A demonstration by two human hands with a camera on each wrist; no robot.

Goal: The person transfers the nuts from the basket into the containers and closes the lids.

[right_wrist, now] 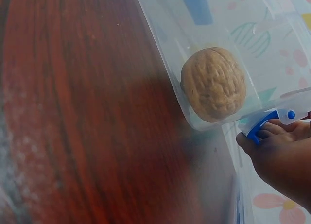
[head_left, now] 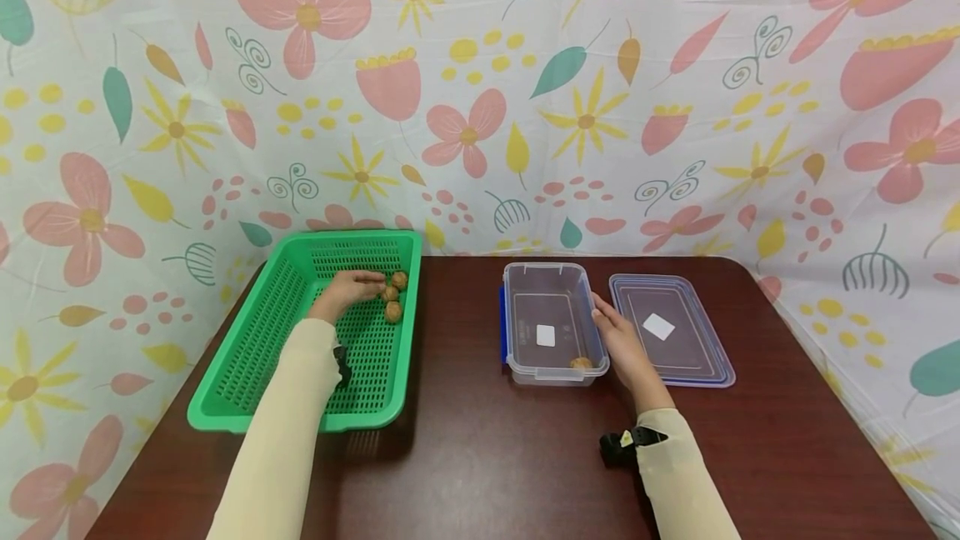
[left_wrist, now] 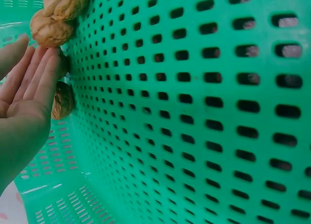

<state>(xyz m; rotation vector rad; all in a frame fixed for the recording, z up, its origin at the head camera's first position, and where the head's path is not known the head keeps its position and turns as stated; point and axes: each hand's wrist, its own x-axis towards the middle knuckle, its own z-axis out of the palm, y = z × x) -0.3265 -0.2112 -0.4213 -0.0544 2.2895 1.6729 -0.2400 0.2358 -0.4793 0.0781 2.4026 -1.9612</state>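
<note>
My left hand (head_left: 348, 290) reaches into the green basket (head_left: 408, 340), palm turned toward several walnuts (head_left: 393, 312) by its right wall. In the left wrist view its straight fingers touch a walnut (left_wrist: 51, 30), with others close beside it. The right hand (head_left: 621, 344) rests along the right side of a clear plastic box (head_left: 551, 307), its fingers at the blue latch (right_wrist: 262, 124). One walnut (right_wrist: 214, 84) lies in the box's near right corner. The box stands without its lid on.
Right of the box lies its clear lid (head_left: 675, 327) with a white label, flat on the dark wooden table (head_left: 465, 440). Another blue latch (head_left: 503, 327) hangs on the box's left side. A patterned cloth (head_left: 465, 107) hangs behind the table.
</note>
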